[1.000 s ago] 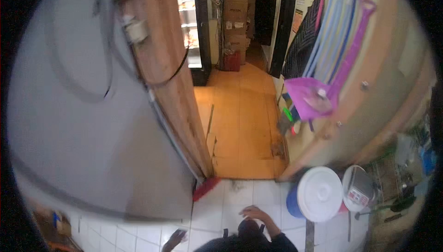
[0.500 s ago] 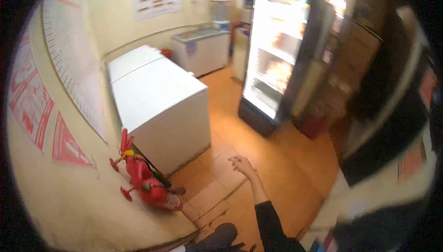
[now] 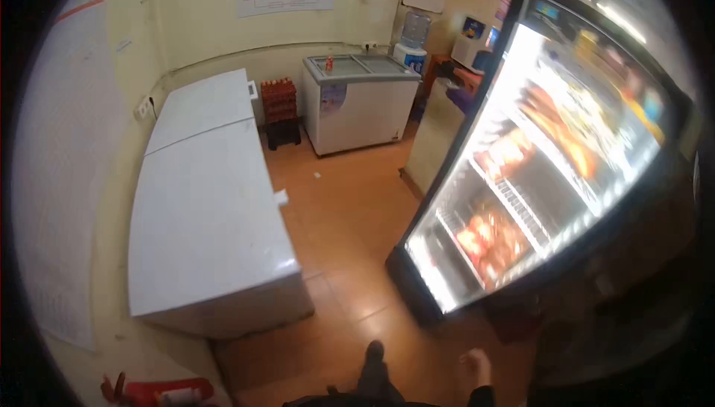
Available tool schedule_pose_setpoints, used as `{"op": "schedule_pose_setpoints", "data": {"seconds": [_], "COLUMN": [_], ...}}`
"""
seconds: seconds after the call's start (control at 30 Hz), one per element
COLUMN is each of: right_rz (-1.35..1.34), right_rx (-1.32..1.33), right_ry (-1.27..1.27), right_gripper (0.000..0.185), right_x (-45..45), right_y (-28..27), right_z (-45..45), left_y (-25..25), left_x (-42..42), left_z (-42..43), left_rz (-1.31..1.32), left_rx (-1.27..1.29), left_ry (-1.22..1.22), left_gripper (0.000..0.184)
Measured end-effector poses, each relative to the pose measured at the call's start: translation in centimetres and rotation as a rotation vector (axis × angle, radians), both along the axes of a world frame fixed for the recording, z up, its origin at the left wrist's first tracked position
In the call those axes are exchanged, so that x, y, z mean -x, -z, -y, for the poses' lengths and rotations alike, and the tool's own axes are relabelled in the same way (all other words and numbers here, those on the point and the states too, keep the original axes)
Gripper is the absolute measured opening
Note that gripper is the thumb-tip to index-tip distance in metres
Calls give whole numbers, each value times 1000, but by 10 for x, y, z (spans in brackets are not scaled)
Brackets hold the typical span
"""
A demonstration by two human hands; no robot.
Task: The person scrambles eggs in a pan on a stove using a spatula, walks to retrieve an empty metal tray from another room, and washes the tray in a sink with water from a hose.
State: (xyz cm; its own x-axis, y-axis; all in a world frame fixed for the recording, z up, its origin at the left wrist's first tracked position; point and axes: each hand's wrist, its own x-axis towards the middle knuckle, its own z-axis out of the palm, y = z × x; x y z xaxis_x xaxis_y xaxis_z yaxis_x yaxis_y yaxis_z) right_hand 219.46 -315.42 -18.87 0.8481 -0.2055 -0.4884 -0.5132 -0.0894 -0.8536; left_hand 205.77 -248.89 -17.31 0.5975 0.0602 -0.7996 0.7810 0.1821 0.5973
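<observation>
My right hand (image 3: 474, 370) hangs low at the bottom of the view, below the lit glass-door fridge (image 3: 477, 206). Its fingers look curled in and nothing shows in them, though the hand is small and a little blurred. The dark sleeve (image 3: 482, 396) shows at the wrist. A gap of floor lies between the hand and the fridge base. Behind the fridge glass are bags of reddish and brown food (image 3: 488, 239) on wire racks. My left hand is out of view. One dark shoe (image 3: 375, 351) is on the tiled floor ahead of my body.
A long white chest freezer (image 3: 208, 198) runs along the left wall. Further back are stacked red egg trays (image 3: 279, 102), a glass-top freezer (image 3: 365, 109) with a small red can (image 3: 329, 64), and a water dispenser (image 3: 412, 46). A red fire extinguisher (image 3: 167, 392) is at lower left. Orange tiles (image 3: 342, 206) run between.
I have moved forward and the view has turned. The fridge and freezers look larger, and the extinguisher has slid to the bottom edge. My right hand has dropped lower and to the right.
</observation>
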Motion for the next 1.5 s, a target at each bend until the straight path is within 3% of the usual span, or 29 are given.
{"op": "schedule_pose_setpoints", "data": {"seconds": [0.07,0.2,0.23,0.3,0.37,0.4,0.47,0.57,0.63,0.67,0.7,0.73,0.77,0.83,0.9,1.0,1.07,1.1,1.17,1.33,1.4,1.47,1.5], "right_rz": [-739,-238,-220,-176,-50,-41,367,382,470,428,572,535,681,692,866,712,416,82,-328,-496,-508,-506,-564], "right_rx": [172,218,-51,31,148,134,10,141,86,254,296,334,351,614,834,963,1245,1202,941,680,593,491,282], "right_ry": [-324,-894,-773,-1001,-1002,-957,-868,-559,-267,-196,-35,41,141,130,247,358,361,259,119,197,209,183,131], "right_gripper": [19,17,20,24,27,27,29,26,19,15,22,23,23,22,20,20,22,27,34,40,41,42,43], "right_x": [-145,-397,-454,-586,-693,-733,-838,-967,-1053,-1102,-1145,-1185,-1218,-1285,-1351,-1436,-1469,-1475,-1482,-1490,-1486,-1493,-1497], "right_y": [65,79,100,52,-26,-39,-57,-38,-31,-23,-58,-87,-145,-241,-275,-288,-275,-267,-249,-250,-233,-230,-242], "right_z": [-42,-252,-303,-405,-479,-498,-515,-466,-402,-365,-333,-296,-275,-232,-192,-141,-112,-102,-93,-74,-52,-24,-6], "left_y": [-1,-28,-37,-50,-55,-54,-49,-57,-69,-75,-78,-77,-75,-75,-83,-93,-80,-69,-51,-51,-78,-138,-156], "left_x": [-107,-304,-354,-459,-573,-630,-748,-926,-1048,-1107,-1163,-1214,-1262,-1360,-1453,-1594,-1682,-1727,-1816,-2006,-2055,-2060,-2063], "left_z": [10,16,14,4,-16,-26,-47,-64,-64,-61,-55,-49,-44,-38,-29,-8,11,25,53,189,282,393,435], "left_rz": [46,109,122,148,165,170,169,142,138,141,139,142,148,147,120,80,59,61,68,208,383,557,681], "left_rx": [-12,-35,-29,-28,-31,-33,-43,-78,-102,-113,-121,-127,-137,-163,-198,-223,-225,-231,-258,-279,-179,-93,-64], "left_ry": [-21,-69,-78,-84,-68,-49,-13,67,132,166,200,221,247,320,427,607,714,778,933,1601,1818,1776,1848], "left_gripper": [48,47,46,46,45,44,44,43,42,42,41,41,41,40,39,38,37,37,36,35,34,20,22]}}
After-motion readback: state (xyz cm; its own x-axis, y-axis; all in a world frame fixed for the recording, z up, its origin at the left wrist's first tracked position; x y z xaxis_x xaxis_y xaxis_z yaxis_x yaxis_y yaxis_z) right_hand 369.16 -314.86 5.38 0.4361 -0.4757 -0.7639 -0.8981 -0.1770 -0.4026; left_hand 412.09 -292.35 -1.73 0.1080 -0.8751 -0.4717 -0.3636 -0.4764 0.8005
